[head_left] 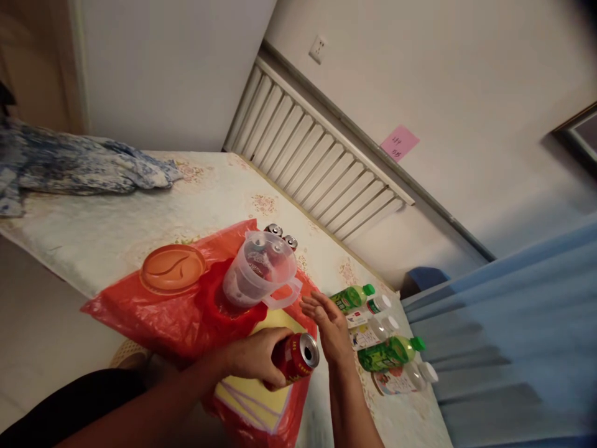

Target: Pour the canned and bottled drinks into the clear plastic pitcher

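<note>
My left hand [255, 356] is wrapped round a red drink can [295, 359], tilted, its opened top facing right. Beside it my right hand [330, 320] is raised with the fingers stretched out and nothing in it. Just beyond both hands stands a clear plastic pitcher [252, 274], holding some dark, foamy liquid, its handle pointing toward my right hand. An orange round lid [173, 269] lies to the pitcher's left on a red plastic sheet [140, 311]. Under the held can is a yellow sheet [261, 404] with purple lines. Behind the pitcher are two more opened cans [274, 230], partly hidden.
Several bottles [385, 354] with green and white caps stand along the right of the flowered tablecloth [224, 186]. A blue patterned cloth [93, 162] lies at the far left. Beyond the table are a radiator [317, 149] and a blue curtain [513, 323].
</note>
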